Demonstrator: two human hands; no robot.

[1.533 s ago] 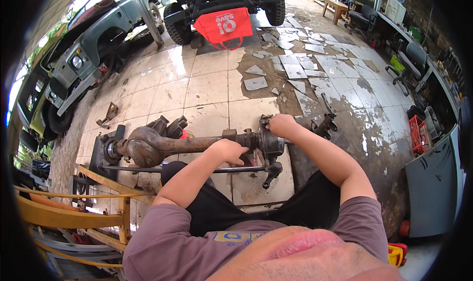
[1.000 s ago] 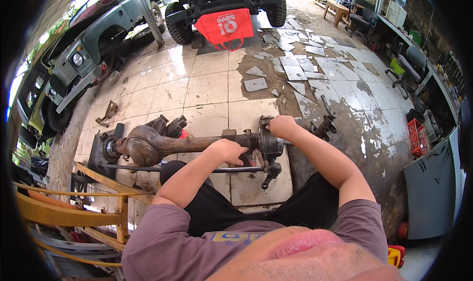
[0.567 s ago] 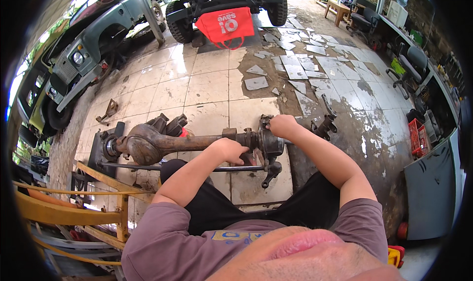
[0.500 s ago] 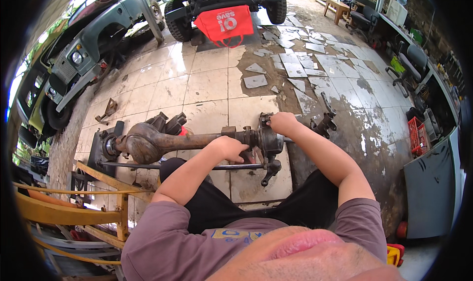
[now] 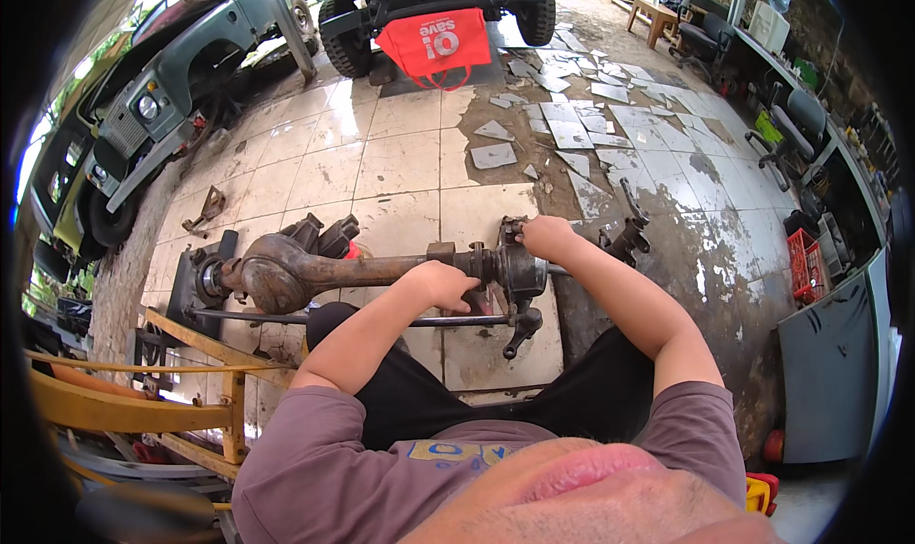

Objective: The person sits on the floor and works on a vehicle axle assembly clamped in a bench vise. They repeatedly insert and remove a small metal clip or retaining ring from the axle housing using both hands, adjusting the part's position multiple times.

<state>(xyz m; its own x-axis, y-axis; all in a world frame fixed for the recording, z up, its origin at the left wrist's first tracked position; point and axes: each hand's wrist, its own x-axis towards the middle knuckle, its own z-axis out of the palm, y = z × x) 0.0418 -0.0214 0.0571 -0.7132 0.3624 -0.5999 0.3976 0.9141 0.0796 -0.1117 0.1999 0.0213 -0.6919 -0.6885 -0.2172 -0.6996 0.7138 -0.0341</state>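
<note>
Axle assembly, rusty brown, lies crosswise on the tiled floor directly in front of the seated person, bulged differential housing toward its left end and steering knuckle at its right end. Left hand rests on the axle tube just left of the knuckle, fingers curled over the tube and clenched on it. Right hand sits on top of the knuckle, fingers bent down over its far upper edge; whether they grip a separate part there cannot be told. Thin steel rod runs parallel to the axle on its near side, ending under the knuckle. Black bracket part lies on the floor just right of the knuckle. Beyond the axle, broken tile pieces are scattered over bare dark ground. Far beyond the axle a dark vehicle stands with a red bag hung on its front. Grey off-road vehicle stands far left of the axle. Yellow wooden frame stands near-left of the differential housing. Floor right of the knuckle looks wet and worn.
</note>
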